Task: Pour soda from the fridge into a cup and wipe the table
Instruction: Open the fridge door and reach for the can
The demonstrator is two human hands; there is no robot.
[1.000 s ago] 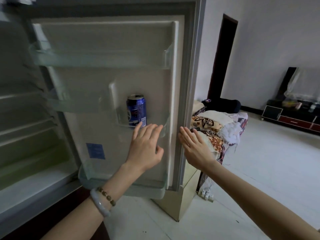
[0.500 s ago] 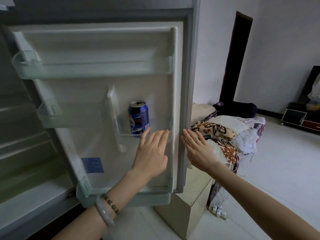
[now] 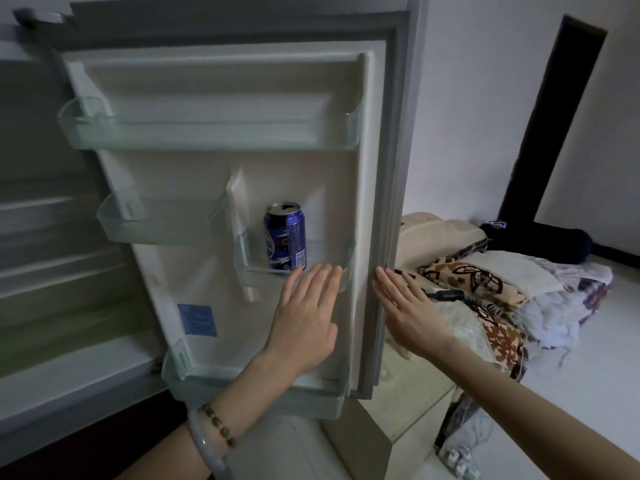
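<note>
Plain white walls (image 3: 485, 116) enclose a dimly lit room, broken by a tall dark doorway (image 3: 554, 116). The floor (image 3: 606, 393) is pale and smooth. A heap of patterned blankets (image 3: 485, 282) lies just beside a low beige cabinet (image 3: 408, 403), with a dark bolster (image 3: 554, 244) behind the heap. A white power strip (image 3: 460, 460) sits on the floor.
</note>
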